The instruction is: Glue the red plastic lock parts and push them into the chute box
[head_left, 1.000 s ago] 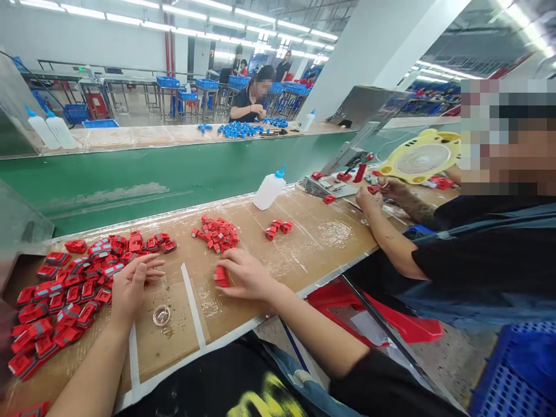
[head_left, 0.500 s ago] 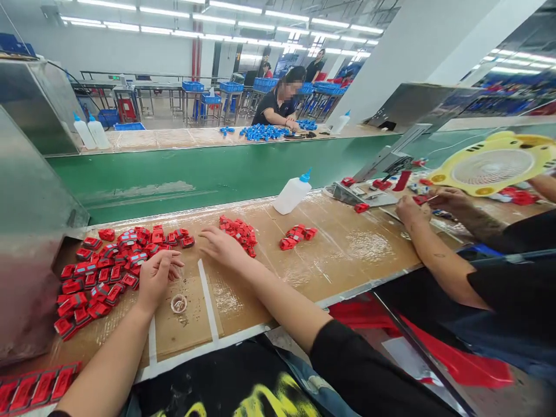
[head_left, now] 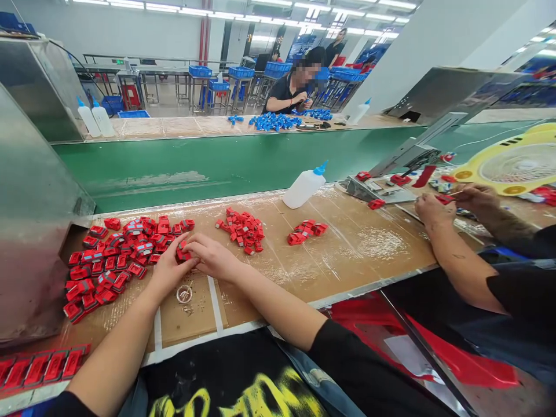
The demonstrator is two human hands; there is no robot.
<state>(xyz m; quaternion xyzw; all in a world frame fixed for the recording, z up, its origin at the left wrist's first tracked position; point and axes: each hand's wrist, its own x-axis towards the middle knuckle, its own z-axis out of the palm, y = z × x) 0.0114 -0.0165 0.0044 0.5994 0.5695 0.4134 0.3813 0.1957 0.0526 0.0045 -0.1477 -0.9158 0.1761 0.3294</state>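
My left hand [head_left: 168, 271] and my right hand [head_left: 214, 256] meet over the workbench, fingers closed on one small red plastic part [head_left: 183, 250]. My fingers cover much of it. To the left spreads a big heap of red plastic pieces [head_left: 110, 263] with grey edges and pale patches. Beyond my right hand lies a pile of smaller red pieces [head_left: 244, 230]. Just below my hands, a small clear round cup [head_left: 184, 294] sits on a brown board [head_left: 202, 315] with bits scattered around it.
A white bottle with a blue tip [head_left: 303, 189] leans behind a small red cluster [head_left: 306, 231]. Red parts stand in a row [head_left: 43, 368] at lower left. A metal housing [head_left: 30, 231] bounds the left. At right, a co-worker's hands [head_left: 438, 209] work near a press stand [head_left: 391, 182] and yellow fan [head_left: 508, 162].
My hands were apart, with fingers spread. They have come together on a red plastic part, the right hand moving left. The view has shifted slightly.
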